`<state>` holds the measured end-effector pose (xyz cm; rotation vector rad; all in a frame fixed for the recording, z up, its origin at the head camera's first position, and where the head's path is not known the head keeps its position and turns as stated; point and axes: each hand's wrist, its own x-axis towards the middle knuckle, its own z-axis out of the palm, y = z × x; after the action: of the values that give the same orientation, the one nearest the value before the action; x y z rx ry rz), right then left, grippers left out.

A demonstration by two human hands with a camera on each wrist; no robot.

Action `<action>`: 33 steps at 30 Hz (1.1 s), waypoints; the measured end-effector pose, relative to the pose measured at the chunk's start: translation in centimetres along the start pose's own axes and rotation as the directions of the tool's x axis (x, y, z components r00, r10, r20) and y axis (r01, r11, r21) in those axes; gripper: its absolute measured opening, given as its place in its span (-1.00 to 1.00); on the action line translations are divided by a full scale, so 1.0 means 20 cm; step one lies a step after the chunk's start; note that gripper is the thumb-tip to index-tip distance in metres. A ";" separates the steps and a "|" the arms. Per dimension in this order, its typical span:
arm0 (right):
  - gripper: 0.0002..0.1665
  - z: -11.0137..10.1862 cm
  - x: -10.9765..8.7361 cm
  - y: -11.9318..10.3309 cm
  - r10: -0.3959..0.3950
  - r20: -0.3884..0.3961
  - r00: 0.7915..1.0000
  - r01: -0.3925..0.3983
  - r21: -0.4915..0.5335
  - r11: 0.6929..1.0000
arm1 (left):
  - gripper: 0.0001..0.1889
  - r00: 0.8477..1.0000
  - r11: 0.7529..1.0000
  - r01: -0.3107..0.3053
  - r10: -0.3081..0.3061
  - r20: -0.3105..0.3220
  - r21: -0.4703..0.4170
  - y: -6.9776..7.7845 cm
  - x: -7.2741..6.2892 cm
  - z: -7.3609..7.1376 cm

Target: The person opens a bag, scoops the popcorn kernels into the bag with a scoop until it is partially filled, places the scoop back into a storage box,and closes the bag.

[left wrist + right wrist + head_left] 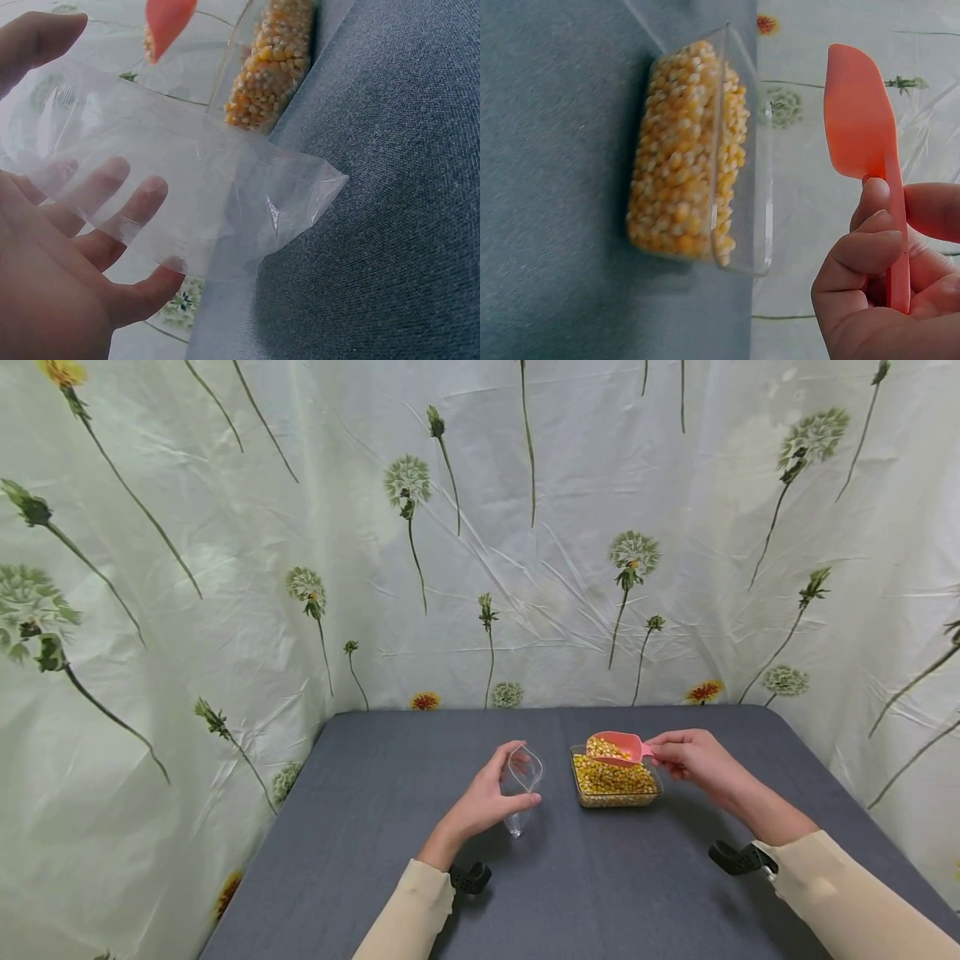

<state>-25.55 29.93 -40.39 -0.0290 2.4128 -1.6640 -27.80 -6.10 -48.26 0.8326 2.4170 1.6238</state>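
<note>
My left hand holds a clear plastic bag with its mouth spread between thumb and fingers. The bag hangs down to a pointed bottom, and no kernels show inside it. My right hand grips the handle of a pink scoop, thumb on one side and fingers on the other. Yellow corn kernels lie in the scoop's bowl in the head view. Just below the scoop stands a clear rectangular container, filled with corn kernels. The bag is to the left of this container.
A dark grey cloth covers the table. Behind it hangs a pale curtain printed with dandelions. Black bands are worn at both wrists, below beige sleeves.
</note>
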 end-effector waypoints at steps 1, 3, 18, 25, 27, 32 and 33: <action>-0.59 0.00 0.00 -0.01 -0.001 0.004 1.000 0.001 0.001 1.000 | -0.11 1.000 1.000 0.000 0.000 0.000 -0.001 0.00 0.00 0.00; -0.59 0.01 0.01 -0.03 -0.004 0.010 1.000 0.004 -0.001 1.000 | -0.13 1.000 1.000 0.003 -0.003 -0.001 -0.005 0.00 0.00 0.00; -0.62 0.10 0.02 -0.19 -0.023 0.100 0.995 0.020 0.028 0.999 | -0.16 1.000 1.000 0.013 -0.013 0.005 -0.015 0.01 0.01 0.01; -0.65 0.14 0.03 -0.22 -0.051 0.137 0.989 0.049 0.022 0.999 | -0.13 1.000 0.999 0.024 -0.024 0.013 -0.023 0.01 0.01 0.02; -0.65 0.15 0.04 -0.22 -0.059 0.150 0.987 0.057 0.018 0.998 | -0.14 1.000 0.999 0.022 -0.022 0.018 -0.034 0.02 0.01 0.03; -0.65 0.19 0.04 -0.22 -0.064 0.179 0.982 0.064 0.008 0.998 | -0.14 0.999 0.999 0.028 -0.028 0.030 -0.024 0.02 0.01 0.04; -0.65 0.20 0.04 -0.22 -0.065 0.184 0.981 0.065 0.006 0.998 | -0.13 0.999 0.999 0.032 -0.031 0.032 -0.020 0.02 0.01 0.05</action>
<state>-26.13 24.52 -37.79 -0.2536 2.2966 -1.6110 -27.42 -5.13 -48.28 0.8070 2.3754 1.6091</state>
